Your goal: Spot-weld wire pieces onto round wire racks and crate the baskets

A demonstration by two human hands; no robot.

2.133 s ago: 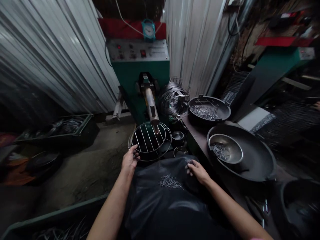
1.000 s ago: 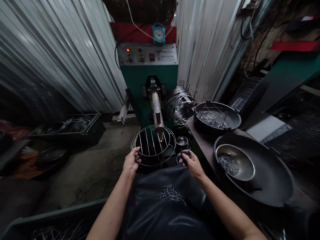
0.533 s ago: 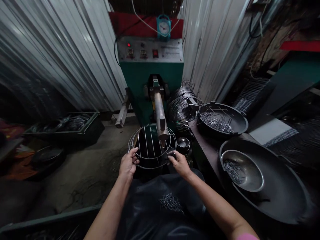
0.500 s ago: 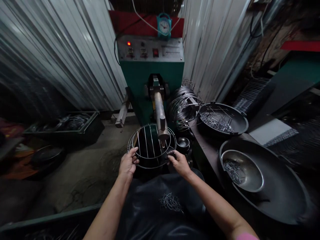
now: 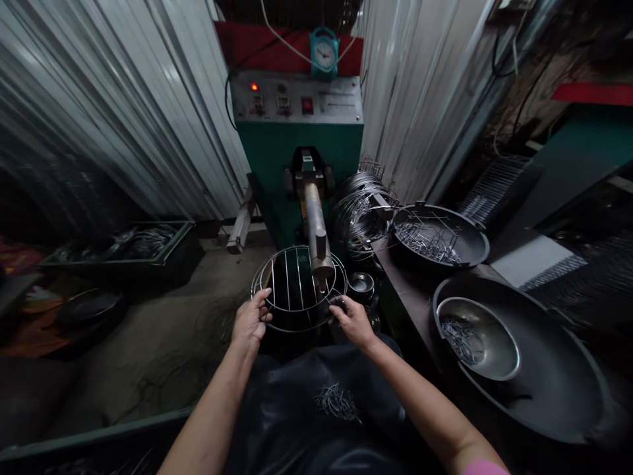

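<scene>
A round wire rack [image 5: 301,309] with several cross wires sits under the metal arm [image 5: 320,244] of a green machine. My left hand [image 5: 252,316] pinches the rack's near left rim. At the near right rim, my right hand [image 5: 352,318] has its fingers closed on the rack's edge; whether a small wire is also between them is too dark to tell. The arm's tip [image 5: 322,284] is just above the rack's right part. Short bent wires [image 5: 337,402] lie in a heap on the dark apron over my lap.
At the right, a large black pan [image 5: 554,369] holds a metal bowl [image 5: 512,343] with wires, and another pan [image 5: 477,244] stands behind it. Wire rings [image 5: 363,204] hang beside the machine. A green bin [image 5: 173,254] stands left.
The view has shifted slightly. Both hands stay on the rack, and the near right rim seems a little changed in angle; one cross wire at the right now reaches less far forward.
</scene>
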